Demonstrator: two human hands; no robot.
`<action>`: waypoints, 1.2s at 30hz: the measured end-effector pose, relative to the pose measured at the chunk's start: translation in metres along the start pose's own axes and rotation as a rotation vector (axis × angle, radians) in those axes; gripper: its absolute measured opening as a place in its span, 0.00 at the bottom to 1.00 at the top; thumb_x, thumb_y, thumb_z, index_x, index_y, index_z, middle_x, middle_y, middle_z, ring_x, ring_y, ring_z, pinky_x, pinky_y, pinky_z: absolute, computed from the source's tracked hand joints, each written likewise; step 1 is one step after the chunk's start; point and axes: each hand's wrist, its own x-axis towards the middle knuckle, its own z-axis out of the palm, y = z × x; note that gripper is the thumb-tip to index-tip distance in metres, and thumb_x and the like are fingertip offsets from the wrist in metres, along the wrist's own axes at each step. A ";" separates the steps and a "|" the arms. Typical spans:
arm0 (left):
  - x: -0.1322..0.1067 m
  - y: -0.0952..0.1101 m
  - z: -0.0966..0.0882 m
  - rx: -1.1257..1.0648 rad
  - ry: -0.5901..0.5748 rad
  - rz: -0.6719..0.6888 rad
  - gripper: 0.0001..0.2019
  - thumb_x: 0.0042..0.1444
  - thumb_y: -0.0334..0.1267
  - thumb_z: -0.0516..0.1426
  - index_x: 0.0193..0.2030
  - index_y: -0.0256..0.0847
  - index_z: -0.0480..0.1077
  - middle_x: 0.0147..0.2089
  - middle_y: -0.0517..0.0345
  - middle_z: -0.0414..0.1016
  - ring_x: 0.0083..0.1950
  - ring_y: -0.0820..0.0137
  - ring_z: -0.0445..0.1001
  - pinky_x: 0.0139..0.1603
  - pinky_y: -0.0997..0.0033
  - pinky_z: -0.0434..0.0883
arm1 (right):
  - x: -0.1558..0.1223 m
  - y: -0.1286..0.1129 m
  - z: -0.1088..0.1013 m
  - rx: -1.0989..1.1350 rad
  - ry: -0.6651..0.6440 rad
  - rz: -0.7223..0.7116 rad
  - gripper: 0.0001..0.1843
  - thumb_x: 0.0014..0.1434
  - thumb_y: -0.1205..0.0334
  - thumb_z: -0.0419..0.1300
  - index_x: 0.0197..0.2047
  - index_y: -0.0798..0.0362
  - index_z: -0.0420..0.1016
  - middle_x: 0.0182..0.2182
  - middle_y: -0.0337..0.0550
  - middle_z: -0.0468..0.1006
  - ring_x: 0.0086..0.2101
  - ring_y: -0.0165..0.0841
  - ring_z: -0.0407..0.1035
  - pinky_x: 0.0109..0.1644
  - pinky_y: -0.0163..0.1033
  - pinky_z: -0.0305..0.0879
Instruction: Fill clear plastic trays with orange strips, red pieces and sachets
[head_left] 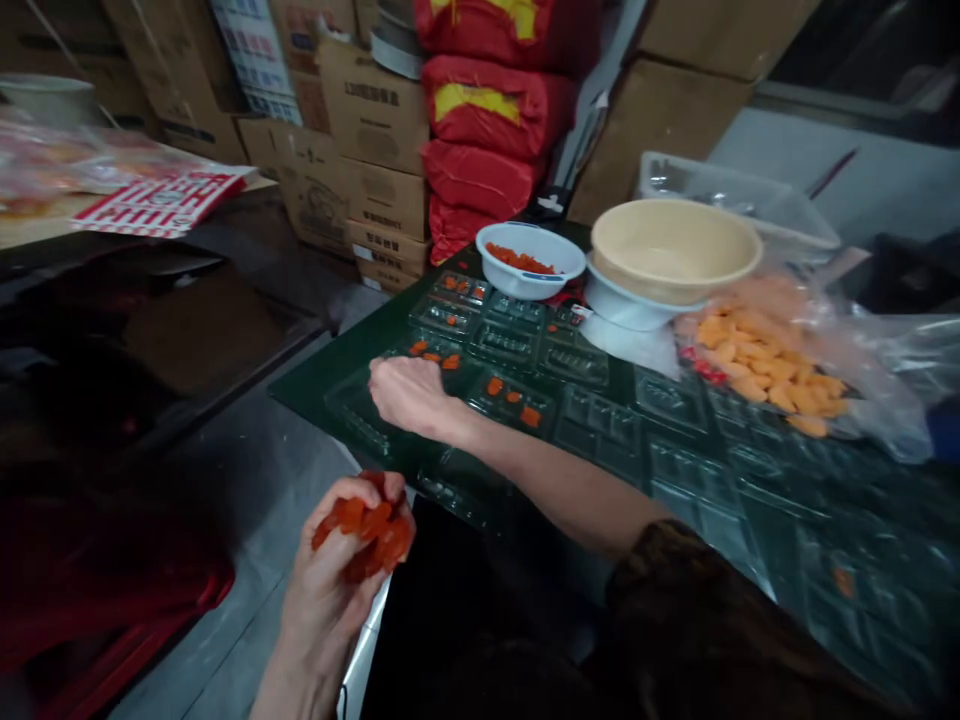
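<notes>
Nearest, the left hand point(330, 570) is cupped just off the edge of the green surface point(319, 372), its fingers curled around a clump of orange pieces point(367, 535), probably because such a loose heap would spill from a flat palm. The right hand point(409, 393) hangs over the clear trays point(596, 420), fingers curled under (its back faces up, so I cannot tell whether it pinches anything). The trays lie flat in rows, which seems to leave their compartments open from above; some carry a few orange slices point(512, 397) set apart. Farther on, a pale bowl point(525, 285) holds more orange pieces, likely to keep the bulk together and clear of the arm. A beige basin point(667, 270) sits on another bowl point(626, 316), perhaps to save room, beside a plastic bag point(892, 405) with yellow-orange pieces point(780, 365). Behind, red bundles point(495, 110) and cartons point(382, 110) are stacked high, presumably for storage.
</notes>
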 end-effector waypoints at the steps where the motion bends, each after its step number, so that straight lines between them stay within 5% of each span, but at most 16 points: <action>1: 0.000 0.000 0.001 0.003 -0.003 -0.008 0.12 0.36 0.38 0.66 0.27 0.40 0.68 0.33 0.58 0.66 0.29 0.71 0.71 0.20 0.80 0.65 | -0.018 0.013 -0.012 -0.005 0.018 0.005 0.12 0.58 0.62 0.47 0.40 0.53 0.69 0.37 0.44 0.77 0.34 0.33 0.69 0.32 0.34 0.58; 3: 0.000 -0.003 0.005 0.007 -0.021 -0.022 0.12 0.36 0.38 0.66 0.27 0.40 0.68 0.33 0.58 0.67 0.29 0.70 0.71 0.20 0.80 0.64 | -0.058 0.047 -0.037 -0.021 0.022 0.073 0.12 0.58 0.59 0.47 0.34 0.52 0.69 0.32 0.44 0.76 0.31 0.33 0.68 0.29 0.33 0.55; 6: 0.001 -0.013 0.013 0.006 -0.070 -0.034 0.11 0.38 0.37 0.65 0.28 0.40 0.68 0.34 0.57 0.67 0.29 0.71 0.71 0.19 0.80 0.64 | -0.112 0.110 -0.056 -0.095 0.025 0.356 0.07 0.53 0.59 0.52 0.28 0.52 0.69 0.29 0.41 0.75 0.29 0.32 0.66 0.28 0.33 0.53; 9: 0.003 -0.027 0.025 0.011 -0.129 -0.071 0.10 0.40 0.36 0.64 0.28 0.40 0.67 0.34 0.57 0.67 0.28 0.72 0.70 0.20 0.78 0.64 | -0.138 0.164 -0.047 -0.059 -0.042 0.586 0.03 0.48 0.63 0.58 0.25 0.53 0.69 0.26 0.41 0.73 0.29 0.32 0.66 0.29 0.34 0.54; 12: 0.002 -0.039 0.037 0.026 -0.174 -0.110 0.10 0.41 0.36 0.63 0.28 0.39 0.66 0.34 0.58 0.66 0.25 0.74 0.69 0.19 0.78 0.63 | -0.144 0.194 -0.029 0.128 -0.058 0.636 0.00 0.47 0.67 0.58 0.26 0.54 0.70 0.23 0.39 0.71 0.27 0.29 0.64 0.28 0.31 0.55; 16: -0.002 -0.047 0.049 0.050 -0.202 -0.112 0.09 0.41 0.35 0.63 0.27 0.39 0.65 0.33 0.58 0.66 0.25 0.74 0.68 0.20 0.77 0.62 | -0.146 0.201 -0.017 0.314 0.018 0.607 0.13 0.50 0.74 0.51 0.39 0.57 0.70 0.22 0.36 0.69 0.20 0.25 0.59 0.23 0.29 0.53; 20: -0.005 -0.052 0.055 0.057 -0.219 -0.143 0.09 0.42 0.35 0.62 0.28 0.39 0.65 0.33 0.59 0.65 0.26 0.73 0.69 0.20 0.78 0.60 | -0.149 0.197 -0.008 0.426 0.125 0.541 0.10 0.43 0.77 0.55 0.29 0.56 0.70 0.22 0.37 0.68 0.24 0.26 0.60 0.28 0.30 0.56; 23: -0.006 -0.055 0.059 0.053 -0.253 -0.154 0.09 0.41 0.36 0.62 0.28 0.40 0.66 0.33 0.59 0.65 0.24 0.74 0.68 0.19 0.78 0.59 | -0.150 0.199 -0.002 0.491 0.265 0.544 0.13 0.39 0.74 0.58 0.32 0.55 0.70 0.25 0.38 0.68 0.26 0.28 0.60 0.30 0.31 0.57; 30: -0.006 -0.059 0.060 0.034 -0.231 -0.155 0.09 0.41 0.34 0.62 0.27 0.39 0.66 0.33 0.58 0.66 0.26 0.73 0.69 0.20 0.78 0.60 | -0.146 0.207 0.002 0.733 0.542 0.652 0.12 0.42 0.72 0.46 0.31 0.56 0.66 0.24 0.38 0.67 0.22 0.26 0.60 0.28 0.33 0.59; 36: 0.003 -0.065 0.081 0.021 -0.227 -0.127 0.08 0.41 0.32 0.61 0.28 0.39 0.65 0.33 0.58 0.67 0.24 0.74 0.69 0.20 0.77 0.61 | -0.174 0.173 -0.003 0.961 0.753 0.683 0.07 0.52 0.67 0.49 0.35 0.53 0.64 0.29 0.38 0.69 0.28 0.26 0.66 0.33 0.33 0.62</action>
